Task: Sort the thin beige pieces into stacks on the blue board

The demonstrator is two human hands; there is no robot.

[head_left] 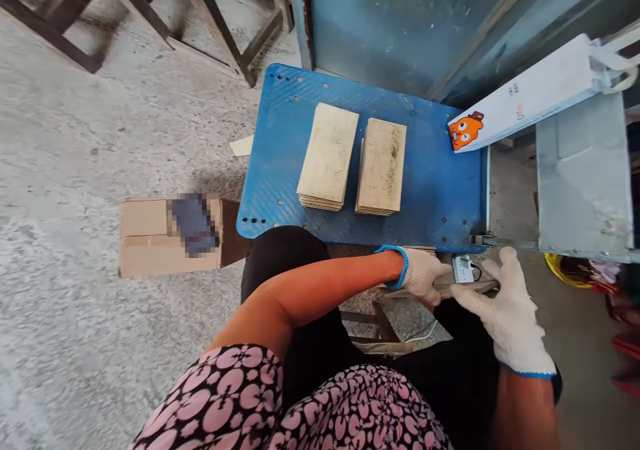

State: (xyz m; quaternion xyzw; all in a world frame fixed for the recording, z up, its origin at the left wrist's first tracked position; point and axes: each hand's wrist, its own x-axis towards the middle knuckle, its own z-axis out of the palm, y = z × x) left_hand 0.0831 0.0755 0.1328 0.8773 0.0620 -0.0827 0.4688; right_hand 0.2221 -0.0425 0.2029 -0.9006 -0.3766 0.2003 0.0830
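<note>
My left hand (423, 275), in a white knit glove with a blue cuff, reaches across my lap to the front edge of the blue table (425, 227). Its fingers point right and look parted, with nothing visible between them. Facing it is my right hand (510, 313), also gloved, its fingers spread and its thumb side close to the left fingertips; whether they touch I cannot tell. Two neat stacks of thin rectangular wooden boards lie on the table: a left stack (329, 153) and a right stack (381, 163), whose top board has dark stains.
Beyond the hands sits a white power strip (463, 269). A white paper bag (530, 100) leans at the table's right end, near a grey metal panel (583, 177). On the floor at left, a cardboard box (145, 253) carries a blurred dark object. Wooden frames (210, 23) stand behind.
</note>
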